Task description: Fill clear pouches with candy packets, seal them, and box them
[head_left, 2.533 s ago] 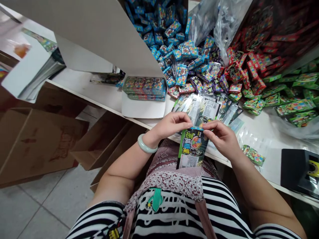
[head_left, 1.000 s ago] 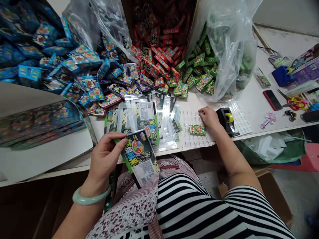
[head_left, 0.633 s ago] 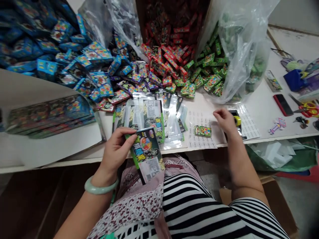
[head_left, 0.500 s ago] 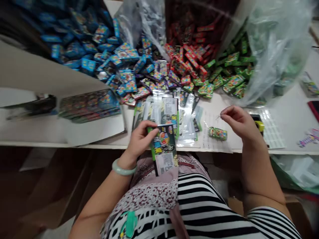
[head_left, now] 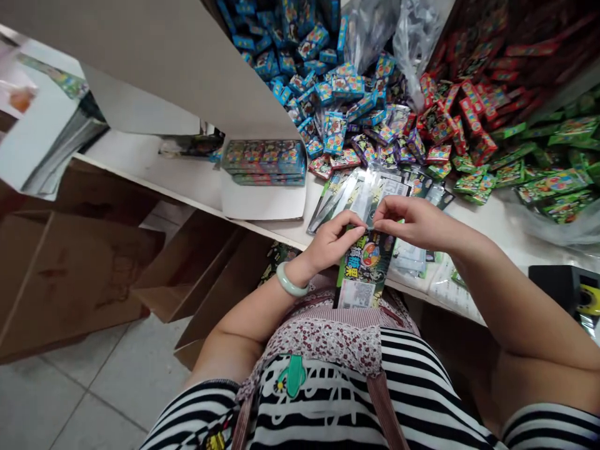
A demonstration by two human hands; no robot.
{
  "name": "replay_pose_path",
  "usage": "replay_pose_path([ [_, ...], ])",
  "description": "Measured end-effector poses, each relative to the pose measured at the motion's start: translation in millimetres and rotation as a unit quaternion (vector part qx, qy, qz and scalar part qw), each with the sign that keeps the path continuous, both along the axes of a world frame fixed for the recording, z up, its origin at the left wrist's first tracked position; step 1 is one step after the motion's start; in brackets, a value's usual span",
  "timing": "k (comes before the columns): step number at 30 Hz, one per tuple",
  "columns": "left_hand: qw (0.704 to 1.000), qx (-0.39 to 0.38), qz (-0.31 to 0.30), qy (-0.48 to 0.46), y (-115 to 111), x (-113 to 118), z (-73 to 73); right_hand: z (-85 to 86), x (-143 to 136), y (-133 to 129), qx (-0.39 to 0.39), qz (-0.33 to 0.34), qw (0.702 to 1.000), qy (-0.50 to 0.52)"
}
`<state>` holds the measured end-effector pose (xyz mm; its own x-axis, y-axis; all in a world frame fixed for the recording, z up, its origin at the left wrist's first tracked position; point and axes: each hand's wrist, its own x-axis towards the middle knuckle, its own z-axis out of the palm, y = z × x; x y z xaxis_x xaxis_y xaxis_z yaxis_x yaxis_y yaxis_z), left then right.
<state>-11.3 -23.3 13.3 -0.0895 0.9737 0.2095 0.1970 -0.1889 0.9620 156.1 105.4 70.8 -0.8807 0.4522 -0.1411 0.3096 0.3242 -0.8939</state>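
My left hand (head_left: pixel 335 242) pinches the upper left corner of a flat black-and-green candy bag (head_left: pixel 363 265). The bag hangs upright in front of my apron, with bright printing and a white label low down. At its top edge, the thumb and forefinger of my right hand (head_left: pixel 407 220) are closed, close to the left fingertips. What sits between the right fingers is too small to make out. Behind both hands, more such flat bags (head_left: pixel 340 194) lie in an overlapping pile on the table, partly covered by my right hand.
Heaped small candy packs lie behind: blue (head_left: pixel 335 131), purple (head_left: pixel 363 150), red (head_left: pixel 473 115) and green (head_left: pixel 557 181). Left of the pile, stacked printed boxes (head_left: pixel 265 161) sit in a white carton (head_left: pixel 262 203). A black-and-yellow tape dispenser (head_left: pixel 553 287) is at right. Cardboard boxes (head_left: pixel 70 281) stand below.
My right hand has come left from beside the lone green pack to the candy bag's top edge. My left hand still holds the bag. The view has swung left.
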Motion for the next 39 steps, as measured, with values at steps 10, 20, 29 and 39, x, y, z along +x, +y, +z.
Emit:
replay_pose_path([
  [10, 0.998, 0.024, 0.064, 0.008, 3, 6, -7.7, 0.1, -9, 0, -0.014, -0.024, 0.998, -0.062],
  [20, 0.994, -0.052, -0.033, -0.093, -24, 6, -17.7, -24.2, -13, 1, -0.37, -0.05, 0.917, -0.138],
  [29, 0.924, 0.126, 0.214, 0.29, -65, -97, 48.8, -35.8, 11, 22, -0.254, -0.171, 0.952, 0.01],
  [39, 0.776, -0.097, 0.201, 0.59, 34, -208, -10.7, -62.7, 16, 2, -0.129, -0.088, 0.988, -0.01],
])
